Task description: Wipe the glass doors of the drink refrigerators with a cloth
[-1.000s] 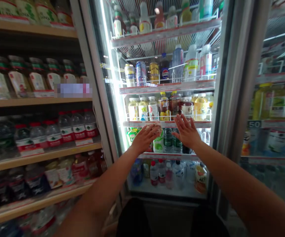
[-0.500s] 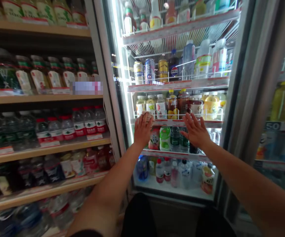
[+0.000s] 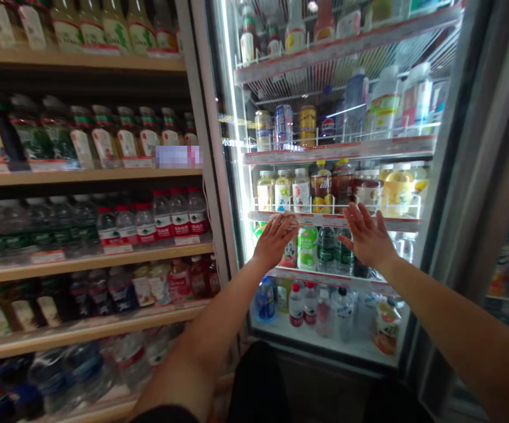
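My left hand (image 3: 276,238) is raised in front of the lit drinks fridge (image 3: 320,220), fingers stretched flat over a pale crumpled cloth (image 3: 293,220) that shows at the fingertips. Part of that cloth is hidden, so its exact kind is unclear. My right hand (image 3: 368,235) is held up to the right with spread fingers, nothing in it. Both hands are level with a wire-fronted shelf of bottles. Whether the palms touch the fridge's glass front cannot be seen. Between the hands stand a green-labelled bottle (image 3: 307,249) and a clear water bottle (image 3: 326,248).
Wooden shelves (image 3: 87,258) packed with bottles line the left side. Red-capped bottles (image 3: 297,305) and a tub (image 3: 387,329) stand on the fridge floor. A metal frame (image 3: 465,194) edges the fridge on the right. My dark-clothed knee (image 3: 260,382) is below.
The view has turned left, shifting the shelves and fridge rightward. My left hand has moved right and slightly down across the fridge front, the pale cloth with it. My right hand stays spread.
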`<state>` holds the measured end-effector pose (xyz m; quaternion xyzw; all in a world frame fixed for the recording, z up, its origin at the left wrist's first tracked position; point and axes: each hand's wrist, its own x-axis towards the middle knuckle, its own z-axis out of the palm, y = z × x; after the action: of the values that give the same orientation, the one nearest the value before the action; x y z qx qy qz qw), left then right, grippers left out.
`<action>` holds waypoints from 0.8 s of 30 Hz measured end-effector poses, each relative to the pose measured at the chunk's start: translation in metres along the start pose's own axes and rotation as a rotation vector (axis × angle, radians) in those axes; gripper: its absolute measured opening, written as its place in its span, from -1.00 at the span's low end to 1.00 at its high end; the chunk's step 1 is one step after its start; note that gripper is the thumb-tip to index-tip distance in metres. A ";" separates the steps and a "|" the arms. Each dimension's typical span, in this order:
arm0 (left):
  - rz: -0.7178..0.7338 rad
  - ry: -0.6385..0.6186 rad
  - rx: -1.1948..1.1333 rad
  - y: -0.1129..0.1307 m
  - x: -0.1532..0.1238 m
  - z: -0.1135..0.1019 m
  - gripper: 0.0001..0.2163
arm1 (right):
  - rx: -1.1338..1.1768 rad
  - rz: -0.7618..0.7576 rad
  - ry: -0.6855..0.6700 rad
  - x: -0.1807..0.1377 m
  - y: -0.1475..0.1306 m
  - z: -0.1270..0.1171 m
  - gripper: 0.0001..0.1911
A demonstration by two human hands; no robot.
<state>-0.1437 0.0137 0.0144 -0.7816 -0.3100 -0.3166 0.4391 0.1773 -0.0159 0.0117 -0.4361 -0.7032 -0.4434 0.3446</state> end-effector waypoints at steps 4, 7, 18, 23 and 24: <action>-0.181 0.063 0.051 -0.002 -0.004 0.001 -0.44 | -0.010 -0.007 0.002 0.000 0.000 0.001 -0.16; -0.260 0.077 0.049 0.001 -0.007 0.003 -0.42 | -0.005 -0.007 0.020 0.000 -0.001 0.000 -0.17; -0.140 0.048 -0.008 0.005 -0.001 0.008 -0.36 | -0.005 0.023 -0.022 0.000 -0.001 0.001 -0.19; 0.005 -0.034 -0.035 0.020 0.002 0.010 -0.33 | -0.042 0.027 -0.015 0.001 -0.004 0.000 -0.18; -0.099 -0.003 -0.020 0.022 0.004 0.009 -0.35 | -0.044 0.028 -0.015 0.001 -0.004 0.000 -0.19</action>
<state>-0.1226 0.0131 0.0027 -0.7701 -0.3461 -0.3398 0.4145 0.1729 -0.0169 0.0110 -0.4567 -0.6894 -0.4509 0.3359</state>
